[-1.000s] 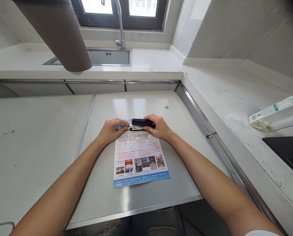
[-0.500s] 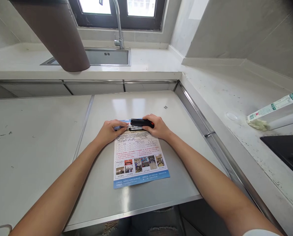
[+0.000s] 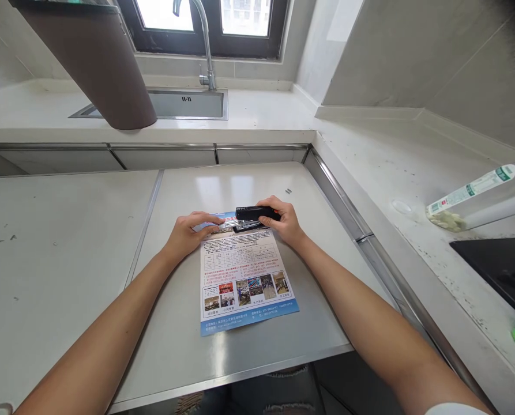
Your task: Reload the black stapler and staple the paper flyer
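Observation:
A black stapler (image 3: 251,213) with a red spot near its back end is in my right hand (image 3: 285,220), thumb below and fingers over the top. Its jaws stand apart, and a metal part shows between the upper arm and the base. To its left, my left hand (image 3: 192,230) has thumb and fingers drawn together at the top edge of a printed leaflet (image 3: 244,282). Whatever is between those fingertips is too small to make out. The leaflet lies flat under the stapler, with a table of text, small photos and a blue bottom band.
Small staple strips (image 3: 288,191) lie on the white folding table (image 3: 179,346) beyond my right hand. Dark bits (image 3: 13,237) are on its left half. Behind are a sink (image 3: 188,104) and a brown bin (image 3: 97,69). A clear bottle (image 3: 473,190) lies at right.
My right hand has moved the stapler a little to the right, away from my left hand. A gap now separates the stapler from my left fingertips. The leaflet stays put.

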Tool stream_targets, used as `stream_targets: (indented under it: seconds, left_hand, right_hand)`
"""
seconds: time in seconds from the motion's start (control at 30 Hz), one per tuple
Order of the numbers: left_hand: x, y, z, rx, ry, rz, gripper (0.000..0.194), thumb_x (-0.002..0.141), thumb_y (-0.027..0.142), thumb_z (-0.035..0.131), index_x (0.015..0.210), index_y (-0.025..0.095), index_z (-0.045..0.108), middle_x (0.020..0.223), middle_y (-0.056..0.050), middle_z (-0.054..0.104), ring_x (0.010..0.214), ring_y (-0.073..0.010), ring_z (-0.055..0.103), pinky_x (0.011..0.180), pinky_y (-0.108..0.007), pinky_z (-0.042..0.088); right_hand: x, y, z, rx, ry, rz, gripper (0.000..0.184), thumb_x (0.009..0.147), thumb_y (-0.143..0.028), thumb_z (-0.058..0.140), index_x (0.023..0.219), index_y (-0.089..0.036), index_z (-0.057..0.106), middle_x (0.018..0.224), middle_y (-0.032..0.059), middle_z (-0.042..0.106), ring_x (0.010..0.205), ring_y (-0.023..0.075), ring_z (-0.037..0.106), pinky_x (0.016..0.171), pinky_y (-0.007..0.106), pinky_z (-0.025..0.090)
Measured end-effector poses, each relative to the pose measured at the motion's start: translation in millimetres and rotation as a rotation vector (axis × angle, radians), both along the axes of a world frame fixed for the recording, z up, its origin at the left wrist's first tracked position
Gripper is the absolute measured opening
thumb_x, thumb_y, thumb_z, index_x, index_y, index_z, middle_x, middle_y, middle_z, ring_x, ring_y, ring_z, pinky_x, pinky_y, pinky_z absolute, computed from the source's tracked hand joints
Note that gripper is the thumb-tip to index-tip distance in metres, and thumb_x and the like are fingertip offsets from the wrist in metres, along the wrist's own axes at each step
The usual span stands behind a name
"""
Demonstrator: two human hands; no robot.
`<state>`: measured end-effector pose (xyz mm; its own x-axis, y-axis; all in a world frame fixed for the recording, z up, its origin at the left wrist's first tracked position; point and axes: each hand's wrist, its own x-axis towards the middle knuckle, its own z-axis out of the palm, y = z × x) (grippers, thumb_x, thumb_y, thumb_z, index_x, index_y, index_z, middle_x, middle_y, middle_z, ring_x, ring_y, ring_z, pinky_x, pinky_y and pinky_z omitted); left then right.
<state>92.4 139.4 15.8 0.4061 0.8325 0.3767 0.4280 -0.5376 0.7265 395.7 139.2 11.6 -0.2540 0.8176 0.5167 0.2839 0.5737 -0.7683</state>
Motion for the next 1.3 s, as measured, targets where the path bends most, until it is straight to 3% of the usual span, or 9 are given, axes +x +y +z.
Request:
stream_targets:
  seconds: [0.13, 0.23, 0.53, 0.67, 0.77, 0.87, 0.97, 1.13, 1.3]
  left_hand:
    - [1, 1, -1.6, -0.008, 0.038, -0.044, 0.031, 0.085, 0.041, 0.080, 0.112, 0.026, 0.071, 0.106, -0.002, 0.079, 0.101, -0.0234, 0.073, 0.096, -0.038, 0.056]
    - [1, 3, -2.7, 0.035, 0.134, -0.067, 0.031, 0.086, 0.042, 0.079, 0.110, 0.026, 0.068, 0.103, -0.002, 0.075, 0.100, -0.0232, 0.069, 0.092, -0.037, 0.054]
    - [1, 4, -1.2, 0.096, 0.135, -0.143, 0.016, 0.095, 0.031, 0.065, 0.108, 0.023, 0.063, 0.101, -0.004, 0.067, 0.090, -0.0194, 0.062, 0.082, -0.032, 0.052]
    - [2, 6, -2.0, 0.188, 0.205, 0.015, 0.018, 0.097, 0.037, 0.065, 0.108, 0.023, 0.065, 0.106, -0.006, 0.071, 0.100, -0.0239, 0.062, 0.091, -0.038, 0.051]
    - [4, 9, -6.9, 0.206, 0.354, 0.162, 0.029, 0.103, 0.034, 0.054, 0.127, 0.023, 0.065, 0.135, -0.010, 0.069, 0.126, -0.0300, 0.057, 0.108, -0.049, 0.043]
    - [4, 13, -15.2, 0.158, 0.517, 0.212, 0.043, 0.105, 0.034, 0.047, 0.145, 0.021, 0.056, 0.154, -0.012, 0.056, 0.142, -0.0334, 0.047, 0.117, -0.056, 0.034]
    - [3, 15, -20.9, 0.138, 0.599, 0.216, 0.045, 0.106, 0.035, 0.043, 0.146, 0.019, 0.057, 0.150, -0.013, 0.058, 0.138, -0.0343, 0.051, 0.117, -0.057, 0.033]
    - [2, 16, -19.0, 0.145, 0.592, 0.226, 0.044, 0.100, 0.024, 0.045, 0.139, 0.019, 0.064, 0.132, -0.014, 0.065, 0.121, -0.0336, 0.058, 0.107, -0.054, 0.042]
    - [1, 14, -15.7, 0.141, 0.571, 0.199, 0.049, 0.088, 0.011, 0.047, 0.131, 0.022, 0.068, 0.131, -0.011, 0.064, 0.119, -0.0325, 0.057, 0.103, -0.052, 0.044]
  right_hand:
    - [-9, -3, 0.6, 0.022, -0.077, 0.143, 0.028, 0.093, -0.045, 0.069, 0.111, -0.024, 0.071, 0.093, 0.0048, 0.070, 0.090, 0.0234, 0.058, 0.081, 0.038, 0.048]
    - [-20, -7, 1.2, 0.054, -0.077, 0.210, 0.027, 0.095, -0.044, 0.069, 0.113, -0.024, 0.070, 0.094, 0.0052, 0.071, 0.090, 0.0236, 0.057, 0.082, 0.039, 0.048]
    - [-38, -19, 4.0, 0.074, -0.082, 0.175, 0.023, 0.096, -0.038, 0.068, 0.115, -0.026, 0.068, 0.097, 0.0043, 0.071, 0.091, 0.0232, 0.057, 0.083, 0.039, 0.048]
    - [-35, -17, 2.0, 0.053, -0.054, 0.001, 0.022, 0.091, -0.034, 0.072, 0.111, -0.024, 0.070, 0.097, 0.0044, 0.071, 0.091, 0.0223, 0.061, 0.081, 0.036, 0.050]
    - [-24, -8, 0.5, 0.034, -0.036, -0.272, 0.023, 0.090, -0.033, 0.071, 0.111, -0.023, 0.071, 0.101, 0.0057, 0.071, 0.092, 0.0232, 0.064, 0.084, 0.038, 0.052]
    - [-8, 5, -0.7, 0.042, -0.093, -0.476, 0.022, 0.088, -0.031, 0.070, 0.108, -0.022, 0.072, 0.100, 0.0075, 0.071, 0.095, 0.0258, 0.064, 0.087, 0.041, 0.052]
    - [7, 15, -3.8, 0.007, -0.148, -0.606, 0.023, 0.086, -0.029, 0.069, 0.108, -0.021, 0.073, 0.100, 0.0096, 0.071, 0.094, 0.0275, 0.063, 0.088, 0.043, 0.052]
    - [18, 22, -13.2, -0.018, -0.159, -0.653, 0.026, 0.085, -0.030, 0.068, 0.109, -0.021, 0.073, 0.102, 0.0105, 0.073, 0.097, 0.0284, 0.065, 0.092, 0.044, 0.052]
    - [17, 24, -16.5, -0.033, -0.204, -0.609, 0.026, 0.086, -0.028, 0.063, 0.110, -0.022, 0.070, 0.107, 0.0099, 0.075, 0.100, 0.0298, 0.066, 0.094, 0.046, 0.053]
